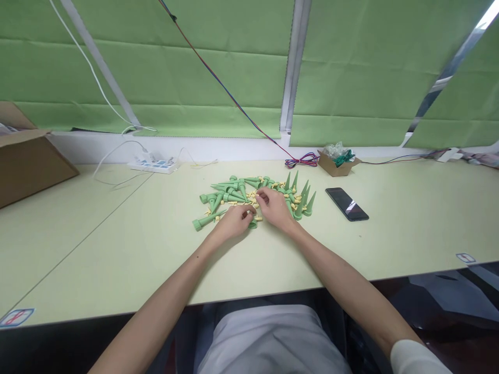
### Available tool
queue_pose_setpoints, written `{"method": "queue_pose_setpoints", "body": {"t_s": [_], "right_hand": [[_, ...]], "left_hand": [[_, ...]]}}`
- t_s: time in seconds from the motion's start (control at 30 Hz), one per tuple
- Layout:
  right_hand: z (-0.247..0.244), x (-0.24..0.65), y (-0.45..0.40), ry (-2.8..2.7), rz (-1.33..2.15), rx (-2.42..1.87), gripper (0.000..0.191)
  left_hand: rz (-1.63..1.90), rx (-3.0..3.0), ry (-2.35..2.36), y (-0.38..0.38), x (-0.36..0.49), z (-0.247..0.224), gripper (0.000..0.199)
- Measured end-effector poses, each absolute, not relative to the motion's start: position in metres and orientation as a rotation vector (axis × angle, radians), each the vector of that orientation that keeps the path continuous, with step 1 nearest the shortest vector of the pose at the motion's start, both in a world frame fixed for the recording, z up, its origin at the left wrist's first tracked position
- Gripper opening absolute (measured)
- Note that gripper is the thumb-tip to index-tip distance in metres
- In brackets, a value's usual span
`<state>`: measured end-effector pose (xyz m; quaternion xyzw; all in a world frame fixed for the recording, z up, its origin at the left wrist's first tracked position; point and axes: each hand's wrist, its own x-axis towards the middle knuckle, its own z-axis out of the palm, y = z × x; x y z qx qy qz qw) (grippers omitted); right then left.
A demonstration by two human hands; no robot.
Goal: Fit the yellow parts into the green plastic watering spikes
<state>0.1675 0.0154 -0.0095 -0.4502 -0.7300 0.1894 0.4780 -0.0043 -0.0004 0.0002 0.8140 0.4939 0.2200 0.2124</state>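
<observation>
A pile of green plastic spikes (234,197) with cup-like heads lies at the middle of the table, mixed with small yellow plastic pieces (252,196). My left hand (236,220) is at the near edge of the pile, its fingers curled together. A round green head (253,224) shows just beside those fingertips; whether they grip it I cannot tell. Close by, my right hand (274,208) has its thumb and fingers pinched over the yellow pieces, and what is between them is hidden. Several green spikes (304,200) stand point up to the right of my right hand.
A black phone (346,204) lies right of the pile. Behind it are a small cardboard box (336,165) and a coiled red and blue cable (302,160). A white power strip (153,164) and a large cardboard box (33,166) are on the left.
</observation>
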Motion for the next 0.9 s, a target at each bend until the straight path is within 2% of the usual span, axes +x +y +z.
{"method": "queue_pose_setpoints", "body": {"t_s": [0.37,0.63,0.9], "right_hand": [[-0.0114,0.1673,0.0169,-1.781,0.462,-1.087,0.011],[-0.0108,0.1666,0.0161,-1.778,0.466,-1.113,0.012],[-0.0093,0.1670,0.0143,-1.753,0.475,-1.109,0.011]], "left_hand": [[0.594,2.197,1.326,0.0008,-0.0073,0.0011,0.026],[0.536,2.159,1.386,-0.0025,-0.0061,0.0005,0.034],[0.605,2.199,1.473,-0.0046,-0.0046,0.0015,0.020]]}}
